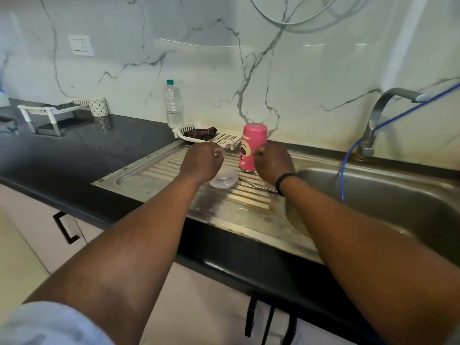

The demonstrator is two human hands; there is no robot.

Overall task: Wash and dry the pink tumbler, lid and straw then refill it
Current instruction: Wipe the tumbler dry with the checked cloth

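Pink tumbler (252,148): inverted on the ribbed drainboard (154,170), beside the sink basin (398,195). Clear lid (223,178) and metal straw (256,186) lie just in front. Left hand (201,162) and right hand (272,162): fingers curled, grip hidden, cannot tell. White rack (224,138) with dark cloth (201,133) behind.

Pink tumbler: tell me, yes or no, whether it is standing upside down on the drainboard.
Yes, the pink tumbler stands mouth-down on the ribbed drainboard, its closed base facing up.
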